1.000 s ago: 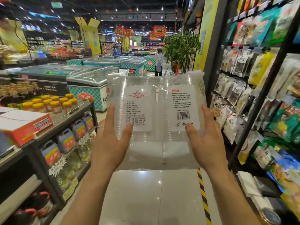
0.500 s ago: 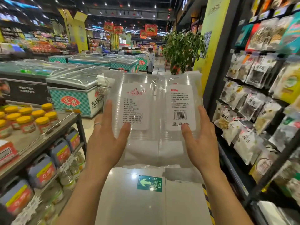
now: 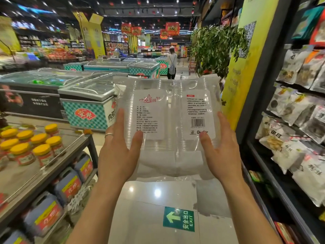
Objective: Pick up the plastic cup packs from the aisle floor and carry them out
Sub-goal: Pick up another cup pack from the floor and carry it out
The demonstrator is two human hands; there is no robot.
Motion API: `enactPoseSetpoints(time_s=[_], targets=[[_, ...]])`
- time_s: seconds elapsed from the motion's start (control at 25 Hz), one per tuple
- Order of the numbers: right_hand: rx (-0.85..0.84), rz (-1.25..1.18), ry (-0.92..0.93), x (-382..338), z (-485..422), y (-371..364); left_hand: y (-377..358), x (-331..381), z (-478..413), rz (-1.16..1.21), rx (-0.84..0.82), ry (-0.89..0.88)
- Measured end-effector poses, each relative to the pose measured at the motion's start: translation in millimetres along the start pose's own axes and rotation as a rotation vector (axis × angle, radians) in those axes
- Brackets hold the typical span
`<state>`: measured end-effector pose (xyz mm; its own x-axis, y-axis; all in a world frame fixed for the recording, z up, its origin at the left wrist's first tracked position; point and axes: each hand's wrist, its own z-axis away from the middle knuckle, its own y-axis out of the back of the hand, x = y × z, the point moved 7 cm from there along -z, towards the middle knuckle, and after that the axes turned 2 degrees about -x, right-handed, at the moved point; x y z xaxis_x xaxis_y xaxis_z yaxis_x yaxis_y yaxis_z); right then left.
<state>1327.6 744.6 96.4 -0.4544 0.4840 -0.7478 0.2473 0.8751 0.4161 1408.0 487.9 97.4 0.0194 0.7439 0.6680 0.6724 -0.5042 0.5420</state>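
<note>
**A:** Which step is in hand?

**B:** The carry-out, I'd judge. Starting left, a shelf [image 3: 52, 173] bears yellow-lidded jars [image 3: 35, 147], their contents hidden behind red labels. Labelled jugs [image 3: 68, 186] stand on the tier below. Beyond are glass-topped freezer chests [image 3: 88, 101]; what lies in them is too blurred to tell.

**A:** And the packs?

**B:** The cup packs [image 3: 172, 120] are off the floor, held upright in front of the person. They look like two clear bags side by side, holding nested transparent cups. The left hand [image 3: 117, 155] has its grip on the left edge, thumb pressed to the front. The right hand [image 3: 221, 150] holds the right edge the same way.

**A:** Next move?

**B:** Probably walking on along the green exit arrow [image 3: 178, 219] on the floor. That calls for keeping the slippery film pinched and clear of the hanging snack bags [image 3: 290, 110] on the right.
</note>
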Motion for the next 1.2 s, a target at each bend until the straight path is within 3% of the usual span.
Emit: enactPoseSetpoints(time_s=[0.6, 0.96, 1.2], targets=[[-0.158, -0.098, 0.013, 117, -351, -199, -186, -74, -324, -0.115, 0.124, 0.062], [-0.101, -0.081, 0.031, 147, -483, -321, -253, -159, -484, -0.084, 0.132, 0.040], [-0.045, -0.063, 0.044, 131, -585, -444, -269, -242, -630, 0.003, 0.127, 0.015]])
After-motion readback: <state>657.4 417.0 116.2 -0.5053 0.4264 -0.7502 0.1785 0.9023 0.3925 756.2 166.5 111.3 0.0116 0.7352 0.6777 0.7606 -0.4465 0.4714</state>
